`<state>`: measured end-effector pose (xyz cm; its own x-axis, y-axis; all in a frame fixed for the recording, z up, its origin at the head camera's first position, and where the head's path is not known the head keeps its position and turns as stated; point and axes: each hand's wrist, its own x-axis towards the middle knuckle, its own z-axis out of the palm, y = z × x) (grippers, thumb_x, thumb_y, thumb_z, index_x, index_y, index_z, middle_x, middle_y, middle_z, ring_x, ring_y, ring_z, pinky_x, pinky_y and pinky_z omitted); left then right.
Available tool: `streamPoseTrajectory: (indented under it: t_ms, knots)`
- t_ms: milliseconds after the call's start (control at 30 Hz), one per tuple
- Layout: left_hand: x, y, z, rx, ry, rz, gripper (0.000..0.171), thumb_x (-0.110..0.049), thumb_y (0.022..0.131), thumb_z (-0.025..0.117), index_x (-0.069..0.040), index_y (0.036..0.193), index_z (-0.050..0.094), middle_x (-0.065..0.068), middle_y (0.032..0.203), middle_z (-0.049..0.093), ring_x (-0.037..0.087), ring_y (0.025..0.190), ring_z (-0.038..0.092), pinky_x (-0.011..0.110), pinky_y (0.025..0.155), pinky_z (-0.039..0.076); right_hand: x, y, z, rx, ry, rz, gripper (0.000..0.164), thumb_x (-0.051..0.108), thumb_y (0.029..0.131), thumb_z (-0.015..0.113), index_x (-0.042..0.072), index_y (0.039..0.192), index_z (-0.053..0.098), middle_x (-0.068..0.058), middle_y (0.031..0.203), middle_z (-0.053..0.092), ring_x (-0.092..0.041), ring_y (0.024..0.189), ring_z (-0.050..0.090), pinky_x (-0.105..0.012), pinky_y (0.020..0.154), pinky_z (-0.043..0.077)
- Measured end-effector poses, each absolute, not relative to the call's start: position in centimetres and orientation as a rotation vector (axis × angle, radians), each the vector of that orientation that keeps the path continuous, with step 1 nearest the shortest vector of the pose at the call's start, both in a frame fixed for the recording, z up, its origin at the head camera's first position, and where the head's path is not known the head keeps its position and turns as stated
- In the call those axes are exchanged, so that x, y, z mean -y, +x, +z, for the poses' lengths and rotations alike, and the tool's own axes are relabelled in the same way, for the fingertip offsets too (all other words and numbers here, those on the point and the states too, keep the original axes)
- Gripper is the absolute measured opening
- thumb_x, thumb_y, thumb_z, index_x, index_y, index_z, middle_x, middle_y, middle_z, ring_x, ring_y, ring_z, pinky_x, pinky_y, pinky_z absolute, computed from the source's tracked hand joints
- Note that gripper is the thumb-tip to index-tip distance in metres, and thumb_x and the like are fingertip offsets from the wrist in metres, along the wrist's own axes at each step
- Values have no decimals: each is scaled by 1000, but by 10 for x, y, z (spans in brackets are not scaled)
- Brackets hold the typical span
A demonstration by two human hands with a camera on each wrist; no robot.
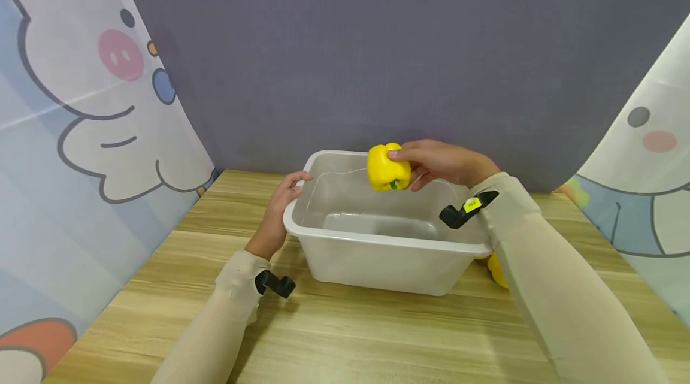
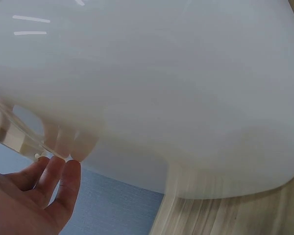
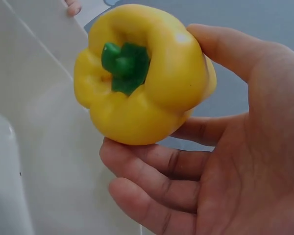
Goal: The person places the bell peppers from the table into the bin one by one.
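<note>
A yellow bell pepper (image 1: 387,168) with a green stem is held up over the pale grey plastic tub (image 1: 377,264). My right hand (image 1: 439,161) grips it from the right, thumb on one side and fingers on the other. The right wrist view shows the pepper (image 3: 142,105) stem side to the camera, with the tub's pale wall behind it. At the tub's left rim, my left hand (image 1: 279,207) holds the edge. From below, the left wrist view shows its fingers (image 2: 68,188) bent up against the rim, beside the shiny outer wall.
More yellow peppers (image 1: 497,270) lie on the wooden table (image 1: 345,336) right of the tub, partly hidden by the tub and my right sleeve. A dark grey panel (image 1: 377,54) stands behind, with cartoon-printed sheets on both sides.
</note>
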<state>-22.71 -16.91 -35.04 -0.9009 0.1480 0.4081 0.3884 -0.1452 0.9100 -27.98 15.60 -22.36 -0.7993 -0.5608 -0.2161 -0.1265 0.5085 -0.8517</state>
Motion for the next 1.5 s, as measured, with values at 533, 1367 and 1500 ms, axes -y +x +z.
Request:
streamPoseTrajectory:
  t_ms: [533,1367,1500]
  knots:
    - [168,-227,-352,1962,-601,-2161,41,-22,96,42,2,129,47,24,123,48,29,97,56,37,79,51,-152,-281,-228,-2324,-565,-1051,56,55,96,58,8,126,59,-13,113,66,-41,104,62,-48,88,53]
    - [167,-224,-350,1985,-598,-2143,43,-22,96,41,3,131,46,21,122,48,24,95,56,34,77,51,-149,-282,-240,-2381,-493,-805,60,59,93,60,10,127,59,-11,105,66,-30,92,65,-40,84,54]
    - [167,-225,-350,1970,-590,-2153,42,-21,96,41,3,131,46,21,122,49,16,92,56,33,77,51,-148,-282,-240,-2387,-486,-774,60,60,91,61,10,124,60,-10,103,66,-29,93,64,-39,84,54]
